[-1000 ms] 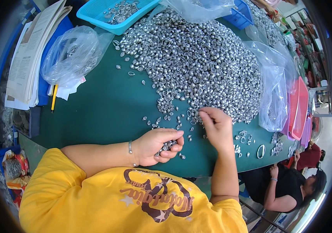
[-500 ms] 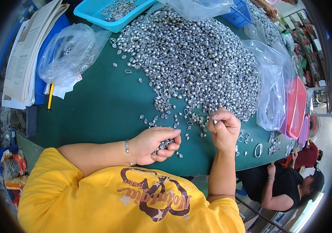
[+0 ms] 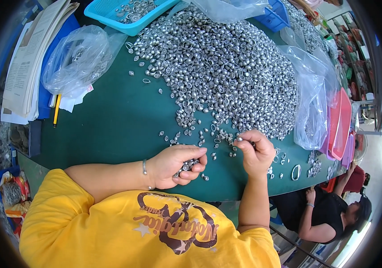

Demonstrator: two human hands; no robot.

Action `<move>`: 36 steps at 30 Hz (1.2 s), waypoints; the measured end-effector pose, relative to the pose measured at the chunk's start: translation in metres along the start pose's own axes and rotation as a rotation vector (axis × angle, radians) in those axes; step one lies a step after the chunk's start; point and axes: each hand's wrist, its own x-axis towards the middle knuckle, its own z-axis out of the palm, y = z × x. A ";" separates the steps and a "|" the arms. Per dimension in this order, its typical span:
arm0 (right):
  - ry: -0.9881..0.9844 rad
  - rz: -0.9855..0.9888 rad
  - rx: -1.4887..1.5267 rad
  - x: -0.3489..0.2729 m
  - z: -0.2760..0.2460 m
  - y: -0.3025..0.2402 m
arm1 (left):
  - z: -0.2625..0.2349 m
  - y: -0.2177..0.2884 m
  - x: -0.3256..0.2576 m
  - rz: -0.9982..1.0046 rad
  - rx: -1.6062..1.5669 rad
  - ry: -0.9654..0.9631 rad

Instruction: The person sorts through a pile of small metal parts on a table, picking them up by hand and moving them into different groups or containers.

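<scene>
head: left hand cupping metal pieces

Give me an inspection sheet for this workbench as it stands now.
Surface: green table, partly bare near the person.
Job's things: big heap of small silver metal pieces; strays at its near edge.
Clutter: clear plastic bags, blue tray, paper stack, pencil, pink trays.
Hands: left hand cups several pieces; right hand pinches one.
Cables: nothing seen.
Surroundings: another seated person at lower right.
</scene>
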 end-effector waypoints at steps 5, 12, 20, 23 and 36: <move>0.004 -0.353 -0.280 0.005 0.005 -0.007 | -0.001 0.000 0.000 0.006 -0.006 -0.005; 0.072 0.267 1.045 0.003 -0.006 -0.006 | -0.002 -0.001 0.000 0.010 -0.006 -0.013; -0.142 -0.009 -0.605 -0.002 0.020 -0.004 | 0.001 -0.001 -0.001 0.007 0.004 0.015; -0.133 -0.031 -0.606 -0.003 0.020 -0.004 | 0.002 0.000 -0.001 0.011 0.010 0.018; -0.112 0.508 1.274 -0.001 -0.001 0.001 | 0.000 -0.001 0.000 0.011 0.003 0.005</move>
